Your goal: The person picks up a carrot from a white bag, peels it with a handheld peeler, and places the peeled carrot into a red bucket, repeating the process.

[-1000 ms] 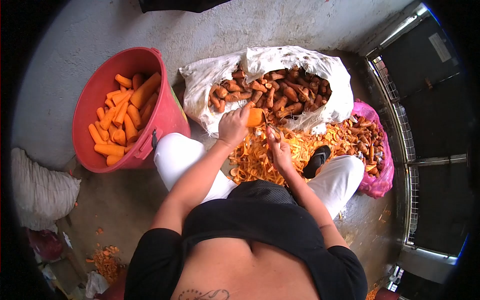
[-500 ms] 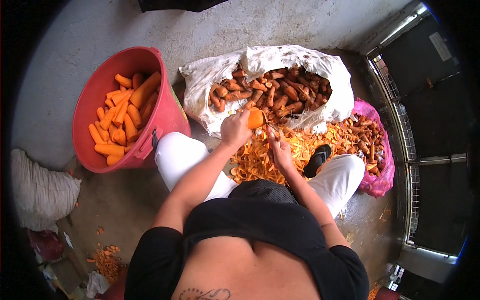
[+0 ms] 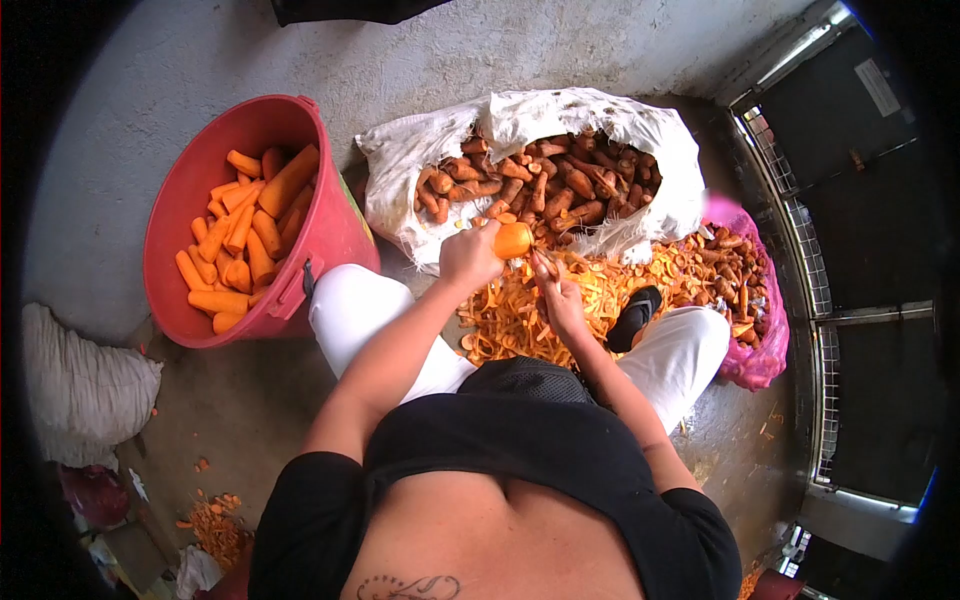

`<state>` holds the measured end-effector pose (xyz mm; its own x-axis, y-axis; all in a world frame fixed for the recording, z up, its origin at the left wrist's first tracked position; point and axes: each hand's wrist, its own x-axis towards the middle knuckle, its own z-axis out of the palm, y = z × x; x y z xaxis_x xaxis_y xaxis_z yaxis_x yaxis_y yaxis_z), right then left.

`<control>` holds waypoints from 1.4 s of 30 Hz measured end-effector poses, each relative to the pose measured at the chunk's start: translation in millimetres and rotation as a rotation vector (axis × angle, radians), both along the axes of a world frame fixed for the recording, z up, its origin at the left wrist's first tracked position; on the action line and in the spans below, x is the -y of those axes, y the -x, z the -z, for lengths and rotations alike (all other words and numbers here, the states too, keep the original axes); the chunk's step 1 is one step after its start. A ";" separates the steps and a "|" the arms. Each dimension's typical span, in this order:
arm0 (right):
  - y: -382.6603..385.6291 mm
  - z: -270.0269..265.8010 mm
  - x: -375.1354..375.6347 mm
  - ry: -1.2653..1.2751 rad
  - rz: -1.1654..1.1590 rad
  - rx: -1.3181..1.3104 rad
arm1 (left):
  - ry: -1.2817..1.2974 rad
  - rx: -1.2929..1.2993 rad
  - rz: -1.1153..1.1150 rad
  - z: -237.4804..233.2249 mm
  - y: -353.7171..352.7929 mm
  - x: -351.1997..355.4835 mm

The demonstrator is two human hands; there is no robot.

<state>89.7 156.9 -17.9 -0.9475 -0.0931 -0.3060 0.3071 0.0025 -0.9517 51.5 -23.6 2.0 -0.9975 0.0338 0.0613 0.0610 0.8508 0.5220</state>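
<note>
My left hand (image 3: 470, 256) is closed around the thick end of a bright orange carrot (image 3: 513, 240), which points right. Close to the carrot's free end, my right hand (image 3: 562, 302) grips a small peeler (image 3: 541, 263), mostly hidden by the fingers. Below both hands spreads a heap of orange peelings (image 3: 510, 315) on the floor. Behind them lies a torn white sack (image 3: 672, 150), its opening showing many unpeeled brownish carrots (image 3: 575, 180).
A red bucket (image 3: 342, 240) with peeled carrots (image 3: 240, 215) stands at left. A pink mesh bag (image 3: 765, 362) of carrot scraps sits at right, beside a dark gate (image 3: 880, 260). A white sack (image 3: 85, 385) lies at lower left near scattered peelings (image 3: 215, 525).
Both hands stay in almost the same place, holding the carrot and the peeler. The carrot and peeler have shifted only slightly, and the camera view has moved a little.
</note>
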 end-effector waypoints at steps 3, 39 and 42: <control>4.2 11.0 -8.9 -0.062 -0.028 0.011 | -0.074 0.041 -0.053 2.8 -1.1 -2.7; 10.1 -13.2 -36.5 -0.278 -0.140 -0.168 | -0.901 0.307 0.155 17.6 -7.1 -4.7; 14.2 -9.0 -41.0 -0.301 -0.167 -0.224 | -0.943 0.450 0.179 7.3 -5.9 1.8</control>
